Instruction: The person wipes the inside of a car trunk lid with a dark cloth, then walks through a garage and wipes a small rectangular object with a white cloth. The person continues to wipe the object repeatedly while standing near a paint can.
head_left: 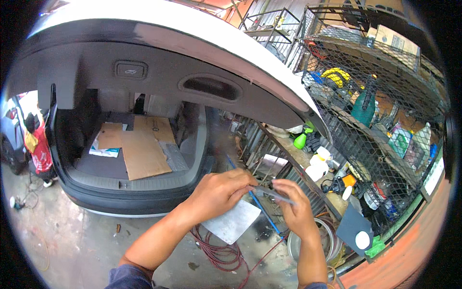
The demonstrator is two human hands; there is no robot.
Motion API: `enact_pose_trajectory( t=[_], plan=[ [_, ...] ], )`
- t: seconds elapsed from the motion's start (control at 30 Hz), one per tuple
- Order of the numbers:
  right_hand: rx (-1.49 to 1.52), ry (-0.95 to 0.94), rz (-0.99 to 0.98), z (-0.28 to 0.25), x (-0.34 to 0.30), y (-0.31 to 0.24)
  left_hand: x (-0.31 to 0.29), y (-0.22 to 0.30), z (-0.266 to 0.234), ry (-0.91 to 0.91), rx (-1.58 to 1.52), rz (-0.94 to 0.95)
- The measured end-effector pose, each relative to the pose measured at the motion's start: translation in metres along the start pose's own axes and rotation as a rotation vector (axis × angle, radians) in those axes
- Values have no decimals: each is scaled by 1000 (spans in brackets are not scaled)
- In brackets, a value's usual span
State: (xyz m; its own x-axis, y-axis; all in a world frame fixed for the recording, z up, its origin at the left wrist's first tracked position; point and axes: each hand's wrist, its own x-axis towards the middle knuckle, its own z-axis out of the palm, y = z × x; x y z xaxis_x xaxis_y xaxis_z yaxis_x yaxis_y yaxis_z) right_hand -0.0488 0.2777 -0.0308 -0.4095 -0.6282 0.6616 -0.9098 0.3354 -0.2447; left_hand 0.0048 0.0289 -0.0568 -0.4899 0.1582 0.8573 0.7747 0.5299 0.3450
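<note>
Pinching a thin grey strip (pixel 272 193) between left hand (pixel 219 192) and right hand (pixel 294 208), over a pale sheet (pixel 233 222), just behind the open car boot (pixel 130 185); strip not yet placed anywhere.

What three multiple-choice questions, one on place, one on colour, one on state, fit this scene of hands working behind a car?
1. Where do the cardboard sheets lie?
A. in the car boot
B. on the shelf
C. on the ground

2. What colour is the hose coiled on the ground?
A. yellow
B. red
C. white

3. How is the car's tailgate?
A. shut
B. removed
C. raised open

Answers: 1 A, the sheets rest flat on the boot floor. 2 B, red loops lie under the left hand and right hand. 3 C, the tailgate hangs overhead, boot exposed.
</note>
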Motion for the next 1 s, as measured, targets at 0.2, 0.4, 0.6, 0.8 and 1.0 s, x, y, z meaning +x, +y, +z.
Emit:
enact_pose_trajectory(
  t=[0.2,0.4,0.6,0.8,1.0],
  plan=[
    [503,278,33,35,17,27,17,14,-15,23,309,-11],
    [1089,501,28,71,47,40,34,13,-44,175,266,-90],
    [1355,553,-25,83,90,28,37,-22,-52,223,36,-169],
    [1323,635,-14,94,111,27,39,-40,-38,404,-11,-105],
    [1206,639,37,94,125,33,53,-50,-29,625,55,146]
  ],
)
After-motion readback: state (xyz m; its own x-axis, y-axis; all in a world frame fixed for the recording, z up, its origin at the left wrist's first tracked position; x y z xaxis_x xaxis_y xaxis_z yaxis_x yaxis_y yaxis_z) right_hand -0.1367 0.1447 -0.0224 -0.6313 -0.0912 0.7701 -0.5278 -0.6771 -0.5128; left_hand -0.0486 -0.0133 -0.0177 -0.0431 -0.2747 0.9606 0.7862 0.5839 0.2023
